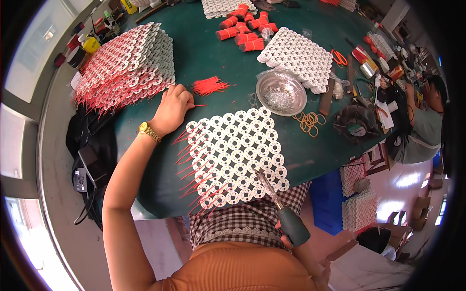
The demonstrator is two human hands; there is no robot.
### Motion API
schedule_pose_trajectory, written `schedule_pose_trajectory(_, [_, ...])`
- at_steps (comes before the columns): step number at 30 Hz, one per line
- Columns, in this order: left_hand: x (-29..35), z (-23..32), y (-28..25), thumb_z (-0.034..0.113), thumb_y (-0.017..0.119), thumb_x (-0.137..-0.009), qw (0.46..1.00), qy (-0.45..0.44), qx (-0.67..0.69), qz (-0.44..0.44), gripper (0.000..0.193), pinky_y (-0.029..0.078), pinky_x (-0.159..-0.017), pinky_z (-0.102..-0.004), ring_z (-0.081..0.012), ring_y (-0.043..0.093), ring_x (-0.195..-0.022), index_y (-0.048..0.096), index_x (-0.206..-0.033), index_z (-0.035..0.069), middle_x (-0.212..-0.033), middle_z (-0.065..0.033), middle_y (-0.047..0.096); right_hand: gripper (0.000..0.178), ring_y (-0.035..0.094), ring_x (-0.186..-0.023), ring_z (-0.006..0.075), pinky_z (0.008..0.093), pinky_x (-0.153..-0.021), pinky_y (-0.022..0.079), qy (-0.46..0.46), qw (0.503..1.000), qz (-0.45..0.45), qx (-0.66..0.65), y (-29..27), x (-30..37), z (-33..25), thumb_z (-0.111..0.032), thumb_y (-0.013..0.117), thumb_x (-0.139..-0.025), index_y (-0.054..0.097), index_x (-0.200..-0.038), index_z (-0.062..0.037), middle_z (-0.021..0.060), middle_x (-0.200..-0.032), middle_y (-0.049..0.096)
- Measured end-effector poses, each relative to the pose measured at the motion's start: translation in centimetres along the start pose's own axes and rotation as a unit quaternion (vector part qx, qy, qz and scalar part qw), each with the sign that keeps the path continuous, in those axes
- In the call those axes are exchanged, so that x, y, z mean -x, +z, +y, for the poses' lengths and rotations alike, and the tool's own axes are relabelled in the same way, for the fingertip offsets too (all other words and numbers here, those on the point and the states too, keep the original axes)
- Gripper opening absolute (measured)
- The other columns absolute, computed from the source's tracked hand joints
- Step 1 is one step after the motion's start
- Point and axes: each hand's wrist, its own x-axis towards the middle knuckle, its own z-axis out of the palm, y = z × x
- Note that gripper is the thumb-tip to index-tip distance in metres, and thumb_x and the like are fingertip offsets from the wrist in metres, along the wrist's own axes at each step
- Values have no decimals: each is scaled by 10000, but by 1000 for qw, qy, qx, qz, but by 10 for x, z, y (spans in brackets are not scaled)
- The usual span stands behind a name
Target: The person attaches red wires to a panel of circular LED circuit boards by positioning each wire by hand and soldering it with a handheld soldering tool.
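My right hand (284,234), mostly hidden behind the handle, grips a soldering iron (292,224). The iron's metal tip points up-left over the lower right of a panel of round white circuit boards (238,157). Thin red wires (196,167) stick out along the panel's left columns. Beyond the panel's upper left corner, my left hand (174,107), with a gold watch (148,131) on the wrist, has its fingers pinched together on a short red wire (201,105). A loose pile of red wires (209,86) lies just beyond that hand.
A tall stack of wired panels (128,68) stands far left. Bare panels (297,56), a metal bowl (280,92), rubber bands (309,122) and red wire bundles (245,29) lie on the green table (194,53). At right are tools, a fan (357,121) and another person (422,131).
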Motion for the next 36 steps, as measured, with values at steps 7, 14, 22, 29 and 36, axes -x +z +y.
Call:
schedule_pose_trajectory(7, [8, 1, 4, 45, 687, -861, 997, -6, -23, 69, 191, 425, -885, -428, -327, 562, -971, 587, -1024, 52, -981, -99, 579, 449, 629, -681, 262, 366, -596, 505, -16, 1000, -9, 24, 0, -4, 7, -308, 744, -725, 686, -1080, -39, 61, -878, 673])
schedule_pose_trajectory(14, [13, 10, 0, 57, 705, -856, 979, 14, -45, 199, 132, 431, -810, -405, -260, 575, -875, 692, -980, 101, -913, -48, 585, 490, 640, -695, 266, 373, -599, 509, -28, 998, -16, 58, -6, -5, 11, -337, 766, -723, 686, -1111, -49, 55, -898, 683])
schedule_pose_trajectory(22, [32, 19, -5, 49, 764, -865, 946, -137, 175, 237, 93, 517, -662, -292, -148, 630, -675, 691, -913, 15, -772, -75, 666, 563, 658, -699, 271, 384, -593, 511, -106, 976, -55, 181, -13, -3, 21, -390, 796, -709, 678, -1149, -60, 43, -902, 696])
schedule_pose_trajectory(29, [35, 17, -23, 31, 707, -852, 960, -190, 166, 120, 54, 543, -663, -294, -151, 681, -673, 673, -883, 1, -779, -98, 711, 576, 675, -688, 275, 384, -602, 532, -97, 969, -99, 206, -5, -19, 15, -428, 813, -699, 674, -1117, -56, 42, -842, 696])
schedule_pose_trajectory(36, [26, 16, -58, 59, 717, -810, 979, -195, 45, -26, 76, 546, -666, -344, -262, 714, -691, 713, -870, 12, -772, -153, 717, 606, 700, -713, 276, 381, -624, 559, 267, 956, -124, 8, -9, -19, 8, -447, 821, -710, 665, -1125, -33, 62, -832, 704])
